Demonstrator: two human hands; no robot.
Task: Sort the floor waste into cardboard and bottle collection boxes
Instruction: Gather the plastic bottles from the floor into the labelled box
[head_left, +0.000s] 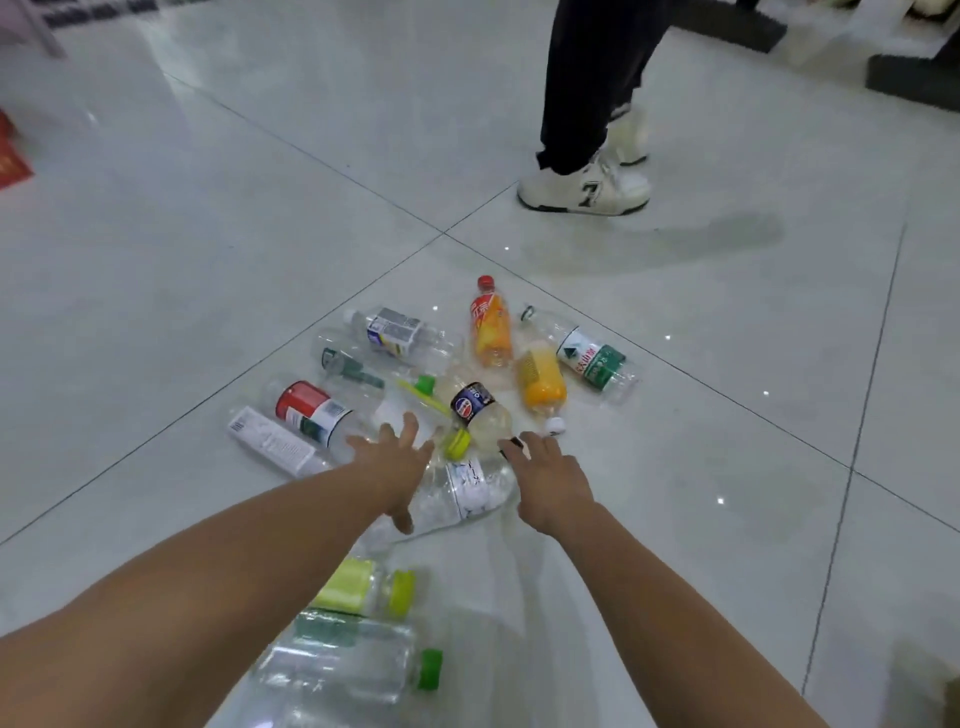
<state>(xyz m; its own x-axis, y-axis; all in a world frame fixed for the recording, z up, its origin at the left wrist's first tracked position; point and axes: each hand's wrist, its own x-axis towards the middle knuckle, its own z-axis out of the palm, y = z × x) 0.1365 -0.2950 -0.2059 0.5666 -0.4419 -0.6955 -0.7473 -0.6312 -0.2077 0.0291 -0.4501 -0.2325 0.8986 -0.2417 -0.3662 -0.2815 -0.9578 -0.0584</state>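
Note:
Several empty plastic bottles lie scattered on the pale tiled floor. Among them are an orange-labelled bottle with a red cap (490, 325), a yellow-orange one (540, 383), a green-labelled clear one (592, 358), a red-labelled one (310, 410) and a dark-blue-labelled one (478, 413). My left hand (396, 462) reaches over the pile with fingers spread, holding nothing. My right hand (550, 480) hovers palm down beside it, fingers near the blue-labelled bottle's black cap. A crumpled clear bottle (467, 493) lies between both hands. No collection box is in view.
Two more clear bottles with green caps (369, 590) (358, 665) lie close under my arms. A person in dark trousers and white sneakers (584, 189) stands beyond the pile. Something red (13, 163) lies at the left edge. Dark shelf bases (914, 83) sit top right.

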